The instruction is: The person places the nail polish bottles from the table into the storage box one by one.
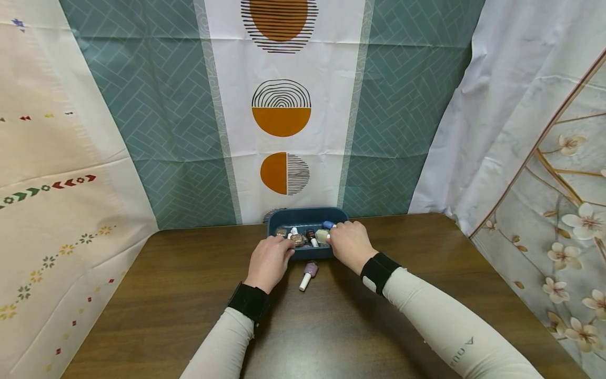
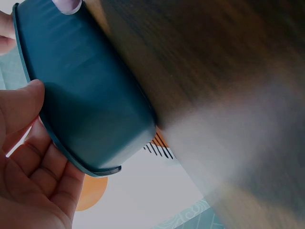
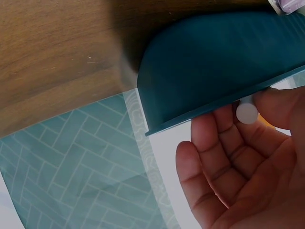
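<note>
A dark brown wooden table (image 1: pixel 189 295) fills the lower part of the head view, boxed in by hung cloths: a cream curtain (image 1: pixel 57 210) with small coloured motifs on the left, a teal-and-white panel (image 1: pixel 284 116) with orange circles behind, and a white floral drape (image 1: pixel 544 184) on the right. The cloths meet the table at its left, far and right edges, while the broad near part of the tabletop lies bare around the 2 sleeved forearms. The left hand (image 1: pixel 269 261) rests at the near left corner of a dark blue tray (image 1: pixel 303 215); the left wrist view shows its fingers loosely bent beside the tray's outer wall, not clearly gripping it. The tray sits at the far middle of the table, close against the back panel, and holds several small nail polish bottles (image 1: pixel 305 237). Just in front of it, between the hands, 1 lilac bottle with a white cap (image 1: pixel 309 273) lies on its side on the wood. The right hand (image 1: pixel 349 243) lies over the tray's near right rim, fingers curled around a white-capped bottle (image 3: pixel 247 112) inside.
</note>
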A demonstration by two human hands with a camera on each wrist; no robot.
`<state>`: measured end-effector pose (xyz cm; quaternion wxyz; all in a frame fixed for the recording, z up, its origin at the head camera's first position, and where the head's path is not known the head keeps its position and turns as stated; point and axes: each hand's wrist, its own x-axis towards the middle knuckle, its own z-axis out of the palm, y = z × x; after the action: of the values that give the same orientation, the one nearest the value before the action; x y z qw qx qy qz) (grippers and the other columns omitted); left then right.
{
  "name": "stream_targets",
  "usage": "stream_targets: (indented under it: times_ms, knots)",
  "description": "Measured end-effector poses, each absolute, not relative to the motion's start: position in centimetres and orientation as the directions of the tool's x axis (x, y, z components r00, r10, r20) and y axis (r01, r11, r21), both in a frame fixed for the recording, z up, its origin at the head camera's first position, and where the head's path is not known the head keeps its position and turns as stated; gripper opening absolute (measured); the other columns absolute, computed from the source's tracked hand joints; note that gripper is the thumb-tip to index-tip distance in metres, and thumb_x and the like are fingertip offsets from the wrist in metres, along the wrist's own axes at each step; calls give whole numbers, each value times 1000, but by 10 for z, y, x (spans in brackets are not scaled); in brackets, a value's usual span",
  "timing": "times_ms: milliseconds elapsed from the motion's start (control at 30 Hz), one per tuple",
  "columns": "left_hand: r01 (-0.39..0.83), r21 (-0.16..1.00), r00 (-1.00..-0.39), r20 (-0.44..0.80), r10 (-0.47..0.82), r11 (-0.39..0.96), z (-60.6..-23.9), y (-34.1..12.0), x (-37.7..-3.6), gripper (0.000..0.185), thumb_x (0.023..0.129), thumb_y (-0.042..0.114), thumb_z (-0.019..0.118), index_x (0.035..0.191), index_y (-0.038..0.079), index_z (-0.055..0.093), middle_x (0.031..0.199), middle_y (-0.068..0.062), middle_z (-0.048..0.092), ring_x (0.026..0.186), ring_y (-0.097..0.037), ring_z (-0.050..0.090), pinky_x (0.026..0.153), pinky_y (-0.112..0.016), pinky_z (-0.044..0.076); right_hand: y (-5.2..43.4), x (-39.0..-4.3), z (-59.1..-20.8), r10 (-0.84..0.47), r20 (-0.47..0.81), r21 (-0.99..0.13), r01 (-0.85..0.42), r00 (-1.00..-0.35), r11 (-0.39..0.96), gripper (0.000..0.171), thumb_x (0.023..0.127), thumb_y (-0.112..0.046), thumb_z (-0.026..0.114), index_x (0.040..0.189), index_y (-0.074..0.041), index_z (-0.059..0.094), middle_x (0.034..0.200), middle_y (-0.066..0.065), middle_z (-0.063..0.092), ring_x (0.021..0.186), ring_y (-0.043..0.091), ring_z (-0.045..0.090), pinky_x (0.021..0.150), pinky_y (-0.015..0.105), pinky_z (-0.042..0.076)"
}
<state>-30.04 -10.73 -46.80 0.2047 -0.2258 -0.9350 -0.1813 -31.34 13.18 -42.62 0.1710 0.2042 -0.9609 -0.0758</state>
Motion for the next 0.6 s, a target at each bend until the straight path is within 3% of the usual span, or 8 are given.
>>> stream_targets:
  times_ms: [600]
  knots:
    - [500, 246, -811, 470, 349, 830, -466, -108, -298, 7, 100, 14, 85, 107, 13, 86, 98, -2, 78, 91, -25, 67, 92, -45, 58, 129, -314, -423, -436, 256, 261, -372, -863, 891, 28, 105, -31, 79, 95, -5, 85, 82, 11, 74, 76, 30, 70, 69, 44, 60]
